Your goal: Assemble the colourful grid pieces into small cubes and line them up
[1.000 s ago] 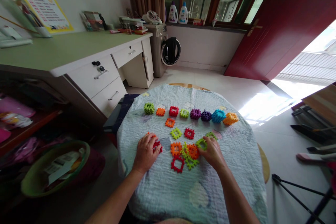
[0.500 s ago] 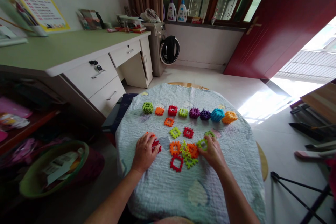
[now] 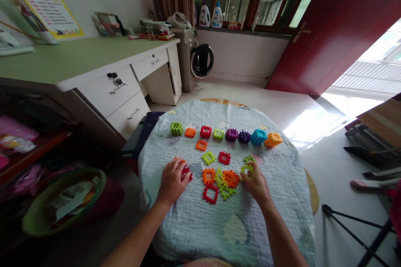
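Note:
My left hand (image 3: pixel 174 180) rests on the cloth with its fingers curved over red toothed building pieces (image 3: pixel 187 172). An orange edge peeks out above its knuckles. Between the thumb and fingers of my right hand (image 3: pixel 255 180) is a light green square building piece (image 3: pixel 246 169), with another green piece (image 3: pixel 249 158) just behind it. Loose pieces lie between the hands: an orange frame (image 3: pixel 204 176), a red frame (image 3: pixel 216 194), a yellow-green piece (image 3: pixel 220 177), more orange pieces (image 3: pixel 232 178) and a green one (image 3: pixel 227 193).
Along the far side of the cloth-covered round table (image 3: pixel 194 225) stands a row of coloured stacks, from a green stack (image 3: pixel 176 128) to a yellow-orange stack (image 3: pixel 273 139). Single orange, green and red pieces lie nearer. A basket (image 3: pixel 103 200) stands left, a tripod leg (image 3: pixel 351 224) right.
My right hand has shifted slightly right with the green square piece, away from the orange pieces, which show more fully now. My left hand has stayed in place.

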A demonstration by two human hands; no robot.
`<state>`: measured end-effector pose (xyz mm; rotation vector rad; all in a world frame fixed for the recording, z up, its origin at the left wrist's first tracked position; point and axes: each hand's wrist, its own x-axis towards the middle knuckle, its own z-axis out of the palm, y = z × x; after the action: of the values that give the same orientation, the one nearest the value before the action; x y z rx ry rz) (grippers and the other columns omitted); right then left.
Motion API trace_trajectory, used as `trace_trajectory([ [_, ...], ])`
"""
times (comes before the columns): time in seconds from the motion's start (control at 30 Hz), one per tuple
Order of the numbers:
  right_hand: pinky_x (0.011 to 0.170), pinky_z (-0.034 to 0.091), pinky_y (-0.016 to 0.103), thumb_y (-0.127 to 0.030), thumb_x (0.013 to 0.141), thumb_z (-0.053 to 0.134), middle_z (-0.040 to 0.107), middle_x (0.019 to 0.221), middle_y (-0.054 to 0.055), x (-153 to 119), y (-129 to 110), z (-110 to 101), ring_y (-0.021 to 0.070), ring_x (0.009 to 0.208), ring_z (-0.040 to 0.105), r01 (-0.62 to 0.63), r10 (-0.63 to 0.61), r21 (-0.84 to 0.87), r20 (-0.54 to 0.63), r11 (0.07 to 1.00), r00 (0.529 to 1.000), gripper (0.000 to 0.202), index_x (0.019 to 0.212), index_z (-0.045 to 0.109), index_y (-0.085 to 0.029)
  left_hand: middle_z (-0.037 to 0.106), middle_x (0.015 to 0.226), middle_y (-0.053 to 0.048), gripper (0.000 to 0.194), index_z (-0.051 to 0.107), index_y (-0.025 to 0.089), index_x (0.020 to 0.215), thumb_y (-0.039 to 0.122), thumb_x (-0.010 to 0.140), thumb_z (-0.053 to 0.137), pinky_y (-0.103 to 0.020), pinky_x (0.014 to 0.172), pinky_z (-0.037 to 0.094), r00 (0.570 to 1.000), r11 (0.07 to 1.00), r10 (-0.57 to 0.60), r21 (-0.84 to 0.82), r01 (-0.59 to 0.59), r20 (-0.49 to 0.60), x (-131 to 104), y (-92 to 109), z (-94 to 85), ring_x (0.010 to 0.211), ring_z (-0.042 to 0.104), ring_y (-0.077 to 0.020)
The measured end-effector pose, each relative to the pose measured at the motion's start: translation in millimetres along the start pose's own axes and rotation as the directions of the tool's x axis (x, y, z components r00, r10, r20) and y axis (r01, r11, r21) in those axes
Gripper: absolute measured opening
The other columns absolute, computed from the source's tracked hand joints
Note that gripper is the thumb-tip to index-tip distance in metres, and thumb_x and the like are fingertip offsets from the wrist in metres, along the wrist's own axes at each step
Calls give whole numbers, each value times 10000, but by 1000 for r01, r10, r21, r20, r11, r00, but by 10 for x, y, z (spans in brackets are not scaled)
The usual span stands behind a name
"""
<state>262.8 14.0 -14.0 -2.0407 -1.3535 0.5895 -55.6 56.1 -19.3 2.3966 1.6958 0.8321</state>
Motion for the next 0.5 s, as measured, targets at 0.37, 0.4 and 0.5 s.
trace_trajectory([
  [0.37, 843, 492, 357, -348, 744, 527, 603, 1178, 111, 67, 154, -135, 217, 965, 621, 215, -211, -51, 79, 975, 974, 461, 1182, 535, -202, 610, 1188, -102, 208, 619, 215, 1037, 309, 858, 567, -483, 1005, 426, 1000, 1000, 1, 2, -1, 13, -5, -14, 2, 1148, 535, -286],
  [0.4, 900, 473, 373, -338, 755, 528, 573, 1242, 122, 73, 168, -154, 232, 1049, 597, 240, -233, -99, 76, 966, 970, 484, 1219, 525, -202, 610, 1188, -102, 208, 618, 216, 1037, 309, 859, 565, -483, 1006, 425, 1000, 1000, 0, 1, 0, 13, -5, -14, 2, 1149, 535, -287],
  [0.5, 960, 427, 415, -327, 774, 561, 562, 1255, 118, 63, 189, -198, 263, 1107, 558, 226, -216, -286, 68, 931, 974, 561, 1318, 485, -213, 611, 1187, -98, 206, 619, 219, 1036, 310, 859, 563, -481, 1012, 424, 1000, 1000, -1, 0, 1, 9, -6, -17, 7, 1158, 533, -291],
])
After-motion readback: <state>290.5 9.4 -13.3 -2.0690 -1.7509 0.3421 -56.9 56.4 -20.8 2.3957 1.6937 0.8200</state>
